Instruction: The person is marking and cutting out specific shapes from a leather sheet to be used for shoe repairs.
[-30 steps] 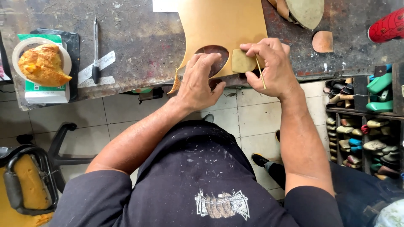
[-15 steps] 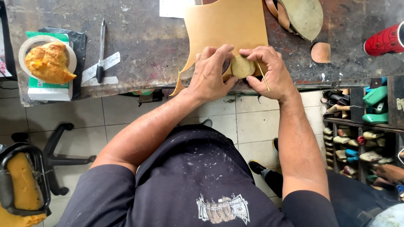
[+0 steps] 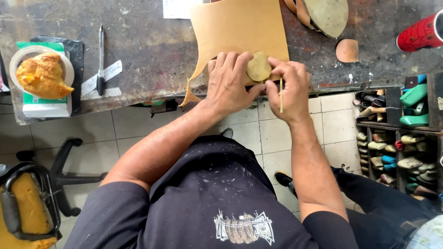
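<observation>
A person stands at a scarred, dark workbench (image 3: 152,50), its top mottled with stains and worn patches. A large tan leather sheet (image 3: 237,27), smooth and matte with a curved cut along its lower left, lies flat at the bench's near edge. The left hand (image 3: 228,83) rests palm down on the sheet's lower edge, fingers spread and pressing, its thumb against a small rounded leather piece (image 3: 259,67) of a paler, yellowish tan. The right hand (image 3: 290,90) is curled at the other side of that piece, fingertips touching its rim, and pinches a thin straight stick (image 3: 281,94) that hangs down past the bench edge; whether this is a pencil or a sliver of wood is hard to tell. The oval piece sits on top of the sheet, between the two hands.

To the far left a crumpled yellow sponge-like lump (image 3: 41,76) sits in a shallow round dish (image 3: 16,57) on a green and white box (image 3: 44,106). Beside it a slim pen-shaped tool (image 3: 100,57) lies across a white strip. A small brown heel-shaped leather piece (image 3: 347,50) lies to the right, near grey-green shoe soles (image 3: 327,16) stacked at the top edge. Lower right, shelves (image 3: 397,138) hold rows of coloured shoe lasts.
</observation>
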